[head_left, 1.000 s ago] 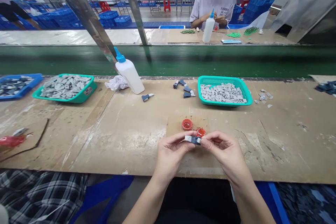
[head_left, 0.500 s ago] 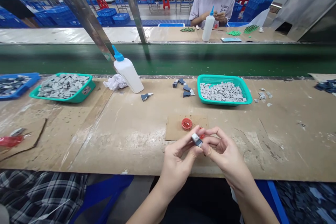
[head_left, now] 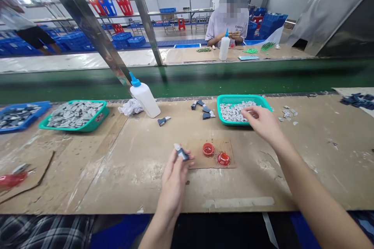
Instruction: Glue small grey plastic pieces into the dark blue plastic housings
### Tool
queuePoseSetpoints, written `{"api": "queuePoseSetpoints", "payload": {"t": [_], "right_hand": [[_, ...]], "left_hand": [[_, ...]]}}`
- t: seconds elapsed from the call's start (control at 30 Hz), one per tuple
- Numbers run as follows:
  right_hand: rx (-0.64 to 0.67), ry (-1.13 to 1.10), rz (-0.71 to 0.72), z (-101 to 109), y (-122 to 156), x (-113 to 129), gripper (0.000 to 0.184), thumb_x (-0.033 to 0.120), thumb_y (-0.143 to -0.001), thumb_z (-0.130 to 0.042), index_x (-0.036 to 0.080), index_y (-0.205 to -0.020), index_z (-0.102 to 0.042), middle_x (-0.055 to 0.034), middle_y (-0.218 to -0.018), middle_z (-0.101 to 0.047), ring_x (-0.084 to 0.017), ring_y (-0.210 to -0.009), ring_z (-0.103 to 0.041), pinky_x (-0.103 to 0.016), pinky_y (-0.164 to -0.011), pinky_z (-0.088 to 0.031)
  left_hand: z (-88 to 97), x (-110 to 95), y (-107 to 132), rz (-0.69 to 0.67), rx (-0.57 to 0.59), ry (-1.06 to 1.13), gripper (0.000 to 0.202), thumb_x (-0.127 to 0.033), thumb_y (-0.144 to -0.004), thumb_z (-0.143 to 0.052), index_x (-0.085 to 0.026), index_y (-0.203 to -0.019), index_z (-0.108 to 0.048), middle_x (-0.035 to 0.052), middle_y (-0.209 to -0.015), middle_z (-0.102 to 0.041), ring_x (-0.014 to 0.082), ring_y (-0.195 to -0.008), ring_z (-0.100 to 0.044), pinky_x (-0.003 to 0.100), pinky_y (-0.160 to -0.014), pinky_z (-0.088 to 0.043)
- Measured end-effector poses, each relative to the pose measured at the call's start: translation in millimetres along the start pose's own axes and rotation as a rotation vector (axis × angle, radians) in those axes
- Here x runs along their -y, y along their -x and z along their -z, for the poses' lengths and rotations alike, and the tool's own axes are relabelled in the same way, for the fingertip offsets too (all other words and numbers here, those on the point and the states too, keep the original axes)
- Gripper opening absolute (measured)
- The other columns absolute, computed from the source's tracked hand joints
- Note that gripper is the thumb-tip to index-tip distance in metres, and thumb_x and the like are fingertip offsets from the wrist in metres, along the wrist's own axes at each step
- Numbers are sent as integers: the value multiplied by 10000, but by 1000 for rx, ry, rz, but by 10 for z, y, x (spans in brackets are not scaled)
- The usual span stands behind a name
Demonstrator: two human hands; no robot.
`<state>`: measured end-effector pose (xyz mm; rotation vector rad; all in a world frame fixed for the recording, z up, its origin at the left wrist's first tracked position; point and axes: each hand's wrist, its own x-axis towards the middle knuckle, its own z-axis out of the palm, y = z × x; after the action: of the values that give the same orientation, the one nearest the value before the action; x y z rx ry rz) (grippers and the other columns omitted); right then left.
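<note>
My left hand [head_left: 173, 181] rests low over the board, pinching a small dark-and-grey two-part piece [head_left: 181, 152] between thumb and fingers. My right hand [head_left: 261, 121] reaches out with its fingers apart, its fingertips at the grey pieces [head_left: 230, 112] heaped in a teal plastic basket [head_left: 240, 99]. Nearer the left hand, a cardboard square [head_left: 196, 144] carries two small red cups [head_left: 208, 149] [head_left: 223, 158] with a glossy red content. Several finished dark pieces [head_left: 204, 108] lie beyond the cups, and another [head_left: 163, 121] lies to their left.
A white glue bottle with a blue tip [head_left: 143, 99] stands by crumpled plastic [head_left: 130, 107]. Grey pieces fill a teal tray [head_left: 74, 116], and a blue tray [head_left: 20, 116] sits at far left. A green conveyor belt [head_left: 175, 81] runs behind the bench. A co-worker [head_left: 228, 25] sits beyond it.
My hands have parted: the right hand has left the piece and moved up to the basket. The left hand keeps the piece and has moved left, away from the cups.
</note>
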<state>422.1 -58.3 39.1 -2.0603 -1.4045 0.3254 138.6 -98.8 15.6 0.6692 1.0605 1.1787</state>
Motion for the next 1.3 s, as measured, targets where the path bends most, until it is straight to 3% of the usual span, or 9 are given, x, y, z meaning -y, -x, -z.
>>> {"api": "queuePoseSetpoints", "payload": {"t": [0.17,0.27,0.37,0.47,0.6,0.73,0.9,1.07,1.3], "right_hand": [[107,174,35,-185,-876,-420,237,305,-792,-658,235,-1010,-718,-73,-897,-745,-263,-820,-665,-333,-687,-466],[140,210,29,-311,-1018,-475,104,259,-737,-706,224,-826,-748,-91,-830,-744,-281,-787,-663,-335,-641,-447],[123,243,6,-381,-1019,-500,48,219,-718,-708,194,-739,-744,-122,-783,-734,-302,-776,-658,-346,-618,-421],[92,233,13,-374,-973,-496,25,195,-706,-710,181,-715,-729,-117,-759,-729,-286,-766,-653,-338,-622,-406],[0,162,35,-274,-736,-343,88,251,-789,-640,191,-784,-704,-92,-834,-735,-250,-799,-650,-327,-660,-420],[-127,-178,45,-198,-141,-72,205,363,-811,-629,202,-923,-690,-71,-915,-731,-227,-776,-657,-338,-690,-468],[36,-650,-77,-294,715,6,285,448,-799,-656,194,-915,-712,-82,-888,-732,-243,-790,-666,-373,-739,-513],[170,-857,-310,-436,1132,-105,318,456,-708,-760,177,-859,-737,-89,-875,-752,-261,-824,-687,-363,-751,-534],[178,-1057,-423,-497,1224,-16,348,451,-685,-783,148,-851,-739,-103,-792,-759,-202,-673,-671,-319,-651,-536]], "left_hand": [[591,-137,-479,-316,-124,-515,397,-383,-868,-534,-187,-1213,-526,77,-1053,-611,189,-898,-629,358,-889,-480],[849,-242,-766,-586,-170,-1058,404,-317,-922,-385,-177,-1297,-439,116,-1075,-612,248,-967,-616,443,-915,-464],[922,-347,-1008,-722,-127,-1367,461,-204,-889,-362,-127,-1341,-407,182,-1132,-593,321,-1098,-560,517,-961,-422],[782,-435,-1202,-779,-92,-1449,532,-89,-815,-384,-75,-1346,-421,239,-1238,-533,374,-1237,-447,575,-1033,-321],[298,-476,-1446,-868,16,-1530,583,-56,-793,-428,-93,-1374,-408,210,-1374,-442,336,-1317,-362,506,-1094,-281],[-329,-387,-1787,-863,132,-1575,439,-205,-885,-468,-118,-1315,-485,172,-1261,-551,277,-1200,-495,393,-1023,-395],[-797,-287,-2205,-705,150,-1634,338,-349,-914,-527,-124,-1163,-571,126,-1134,-608,248,-1044,-586,457,-896,-480],[-736,-308,-2279,-545,305,-1643,316,-326,-899,-570,-147,-1160,-576,101,-1172,-597,219,-1007,-605,432,-853,-517],[-349,-419,-1950,-487,331,-1433,247,-287,-890,-569,-138,-1085,-597,116,-1124,-618,251,-1052,-583,471,-915,-459]]}}
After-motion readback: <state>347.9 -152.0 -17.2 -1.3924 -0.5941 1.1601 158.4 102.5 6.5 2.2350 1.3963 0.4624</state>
